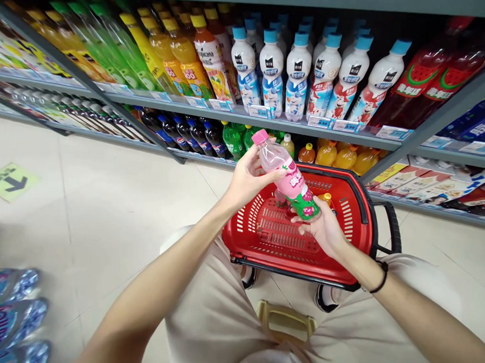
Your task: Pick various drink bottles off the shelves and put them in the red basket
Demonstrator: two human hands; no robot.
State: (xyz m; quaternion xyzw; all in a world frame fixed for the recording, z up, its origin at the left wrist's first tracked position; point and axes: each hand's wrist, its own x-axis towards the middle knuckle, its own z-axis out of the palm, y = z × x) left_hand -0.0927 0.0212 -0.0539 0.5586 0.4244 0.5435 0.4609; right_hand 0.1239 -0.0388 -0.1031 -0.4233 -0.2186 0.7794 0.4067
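A drink bottle (293, 181) with a pink cap and a pink and green label is tilted over the red shopping basket (303, 263). My left hand (253, 176) grips it near the neck, thumb lying across the upper label. Around its lower end close the fingers of my right hand (324, 223), partly hidden behind the bottle. Inside the basket, between my feet, a yellow-capped bottle (326, 198) and a pinkish bottle (280, 197) show in part; the held bottle covers some of what lies there.
Ahead runs a shelf (230, 114) with white blue-capped bottles (299, 76), orange juice bottles (184, 51) and dark red bottles (427, 72). Cola bottles (196, 133) stand below. Water bottles (7, 321) lie at lower left. The basket's black handle (392, 227) sticks out right; a stool (286, 316) is beneath me.
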